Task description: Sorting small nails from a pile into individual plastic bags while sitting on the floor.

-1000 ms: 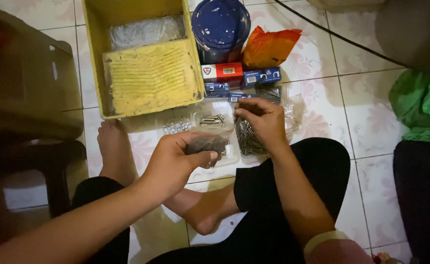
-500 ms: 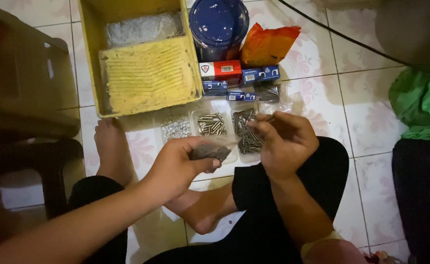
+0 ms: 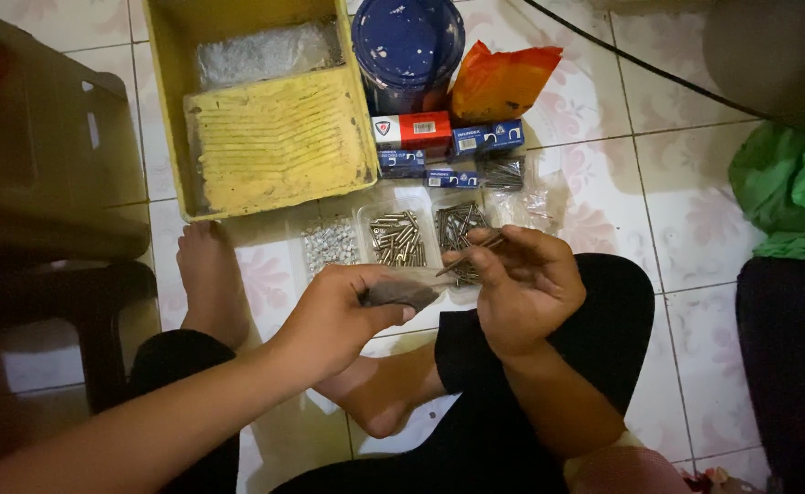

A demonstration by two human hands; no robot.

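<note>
I sit cross-legged on a tiled floor. My left hand (image 3: pixel 334 320) grips a small clear plastic bag (image 3: pixel 404 291) with dark nails in it, held just above my lap. My right hand (image 3: pixel 523 284) pinches a few long nails (image 3: pixel 468 256) between thumb and fingers, right beside the bag's mouth. On the floor in front of my hands stands a clear compartment tray (image 3: pixel 421 194) with pale small screws (image 3: pixel 329 245), silvery screws (image 3: pixel 397 240) and dark nails (image 3: pixel 455 222) in separate cells.
A yellow plastic tray (image 3: pixel 274 137) lies at the top left, a blue round tin (image 3: pixel 408 41) and an orange bag (image 3: pixel 496 80) beside it. Small red and blue boxes (image 3: pixel 439 144) sit below them. Green cloth (image 3: pixel 791 183) at right, brown stool (image 3: pixel 36 165) at left.
My right hand has lifted from the tray's dark-nail cell with a few nails and come toward the bag. My left hand has kept the bag nearly still.
</note>
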